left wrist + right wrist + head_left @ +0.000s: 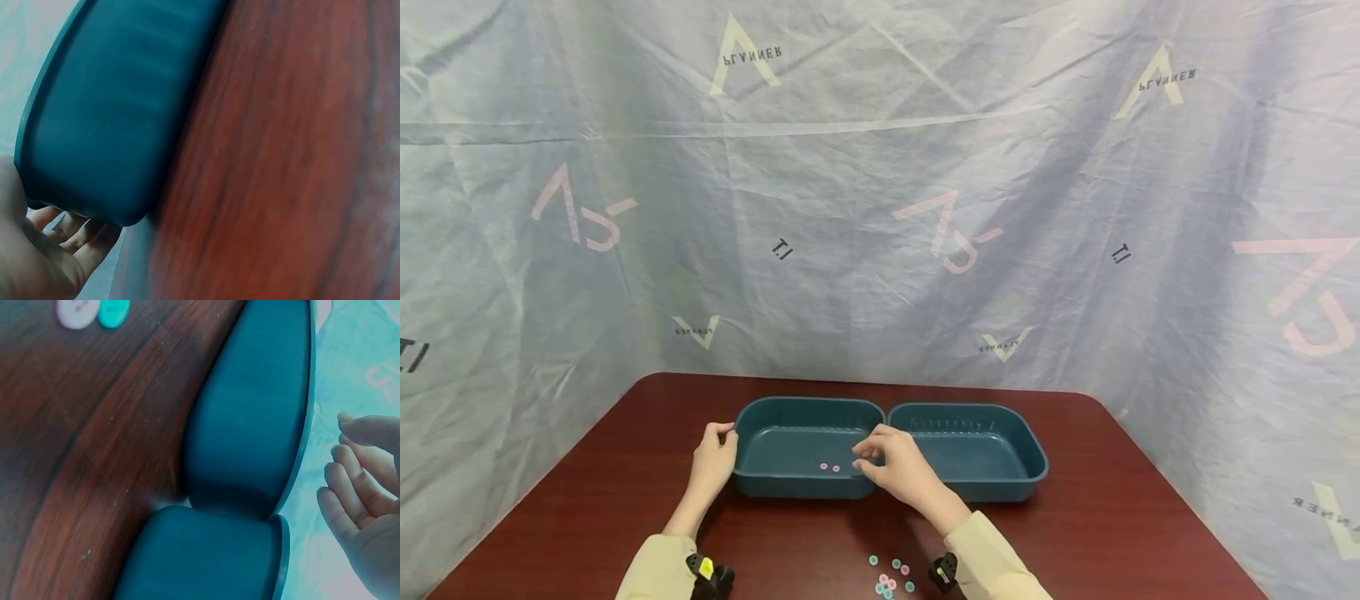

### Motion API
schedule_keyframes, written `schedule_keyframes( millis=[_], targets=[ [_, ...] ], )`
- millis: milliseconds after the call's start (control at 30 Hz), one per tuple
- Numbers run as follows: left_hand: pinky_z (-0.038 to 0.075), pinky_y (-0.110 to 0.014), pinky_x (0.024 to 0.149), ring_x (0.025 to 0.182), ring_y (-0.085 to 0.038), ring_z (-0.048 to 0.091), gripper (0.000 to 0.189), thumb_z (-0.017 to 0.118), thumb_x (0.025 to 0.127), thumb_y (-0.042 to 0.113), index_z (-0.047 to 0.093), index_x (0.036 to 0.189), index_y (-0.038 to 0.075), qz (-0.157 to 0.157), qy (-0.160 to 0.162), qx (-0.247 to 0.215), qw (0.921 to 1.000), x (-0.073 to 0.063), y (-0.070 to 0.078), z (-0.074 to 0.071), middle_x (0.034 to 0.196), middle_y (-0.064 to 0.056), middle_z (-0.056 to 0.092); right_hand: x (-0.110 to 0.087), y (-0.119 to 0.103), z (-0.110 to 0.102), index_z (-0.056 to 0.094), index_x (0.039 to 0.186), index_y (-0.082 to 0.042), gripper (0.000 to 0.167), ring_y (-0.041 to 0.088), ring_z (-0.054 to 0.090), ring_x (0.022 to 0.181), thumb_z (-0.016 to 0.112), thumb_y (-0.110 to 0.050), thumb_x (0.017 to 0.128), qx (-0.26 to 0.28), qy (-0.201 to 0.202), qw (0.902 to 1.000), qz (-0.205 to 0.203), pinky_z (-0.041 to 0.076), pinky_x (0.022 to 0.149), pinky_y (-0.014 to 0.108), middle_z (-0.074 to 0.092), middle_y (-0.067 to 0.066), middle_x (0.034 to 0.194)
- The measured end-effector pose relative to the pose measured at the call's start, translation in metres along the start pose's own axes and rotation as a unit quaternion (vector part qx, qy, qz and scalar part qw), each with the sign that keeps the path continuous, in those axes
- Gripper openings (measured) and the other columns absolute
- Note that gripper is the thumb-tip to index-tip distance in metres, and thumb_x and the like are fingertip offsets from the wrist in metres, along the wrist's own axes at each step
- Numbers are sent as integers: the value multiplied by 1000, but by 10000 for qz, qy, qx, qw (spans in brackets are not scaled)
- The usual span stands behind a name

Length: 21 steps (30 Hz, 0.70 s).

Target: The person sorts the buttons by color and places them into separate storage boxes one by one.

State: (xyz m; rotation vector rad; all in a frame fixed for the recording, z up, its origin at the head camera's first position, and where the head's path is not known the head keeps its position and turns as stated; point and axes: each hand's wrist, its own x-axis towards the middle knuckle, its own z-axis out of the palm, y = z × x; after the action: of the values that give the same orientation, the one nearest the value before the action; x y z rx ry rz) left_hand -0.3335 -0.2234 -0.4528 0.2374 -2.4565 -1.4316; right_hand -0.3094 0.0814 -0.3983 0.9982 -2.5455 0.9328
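My left hand [713, 457] grips the left end of a dark teal tray [805, 486], its fingers against the outer wall; the left wrist view shows the fingers [94, 247] bent around the tray's end. Inside that tray, near its front wall, lie two small pink buttons, one a pink button [823, 466] and beside it another pink button [836, 468]. Over the tray's right end hovers my right hand [898, 467], thumb and fingers apart and loosely bent. Nothing shows between the fingers in the right wrist view, where the hand [369, 506] is above the rim.
A second teal tray [1000, 492] stands right against the first one. Several loose pink and turquoise buttons lie near the front of the dark red table [797, 550], among them a turquoise button [873, 560]. A printed grey cloth [865, 317] hangs behind the table.
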Motion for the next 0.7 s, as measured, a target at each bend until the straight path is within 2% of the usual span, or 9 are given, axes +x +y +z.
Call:
schedule_keyframes(
  millis=[267, 533, 700],
  targets=[
    [40, -50, 87, 112, -40, 49, 42, 31, 101, 23, 39, 133, -2, -39, -6, 6, 10000, 0, 0, 0, 131, -30, 46, -10, 0, -7, 72, 97, -12, 13, 8, 56, 77, 70, -14, 84, 63, -43, 10000, 11, 49, 68, 20, 59, -2, 85],
    [37, -52, 91, 116, -42, 45, 42, 30, 101, 23, 38, 132, -3, -37, -13, -12, 10000, -2, 2, -1, 133, -31, 44, -22, 5, -12, 72, 97, -12, 13, 12, 56, 75, 68, -15, 86, 216, -164, 9996, 68, 46, 64, 18, 58, -3, 85],
    [38, -52, 90, 116, -41, 46, 43, 29, 101, 24, 37, 133, -4, -9, -95, -14, 10000, -3, 3, 0, 133, -32, 43, -31, 6, -15, 73, 98, -10, 14, 12, 56, 75, 69, -14, 85, 266, -168, 9994, 106, 49, 64, 23, 58, -3, 84]
  ],
)
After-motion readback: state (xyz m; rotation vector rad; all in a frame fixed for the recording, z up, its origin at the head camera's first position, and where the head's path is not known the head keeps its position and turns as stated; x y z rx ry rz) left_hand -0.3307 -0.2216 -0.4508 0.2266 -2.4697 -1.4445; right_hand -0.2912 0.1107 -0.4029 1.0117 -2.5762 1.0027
